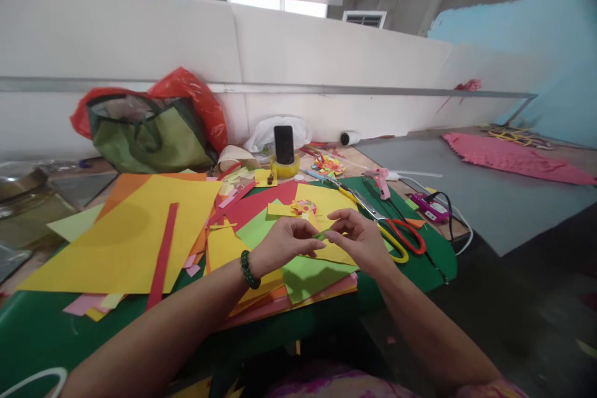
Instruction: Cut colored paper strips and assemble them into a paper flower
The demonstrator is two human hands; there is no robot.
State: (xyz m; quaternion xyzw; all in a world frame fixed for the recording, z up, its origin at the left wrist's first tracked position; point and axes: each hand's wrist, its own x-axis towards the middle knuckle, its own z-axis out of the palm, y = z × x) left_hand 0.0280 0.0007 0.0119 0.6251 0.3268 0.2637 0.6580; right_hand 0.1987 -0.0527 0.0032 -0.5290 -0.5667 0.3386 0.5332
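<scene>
Both hands meet over a pile of coloured sheets, pinching a small green strip [321, 234] between them. My left hand [291, 241], with a green bead bracelet [250, 270] at the wrist, grips one end. My right hand [357, 237] is closed on the other end with thumb and fingertips. Just beyond them lies a small multicoloured flower [304, 206] on a yellow sheet [317, 194]. To the right of my right hand rest scissors with red handles [410, 236] and a yellow-handled pair [396, 254]. A light green sheet [308, 280] lies below the hands.
On the left, a red strip [164, 255] crosses a large yellow sheet [125, 230]. Behind stand a green bag [149, 137] and a phone [283, 144] propped on a yellow tape roll [285, 168]. A pink glue gun [379, 180] and purple power strip [430, 206] lie right.
</scene>
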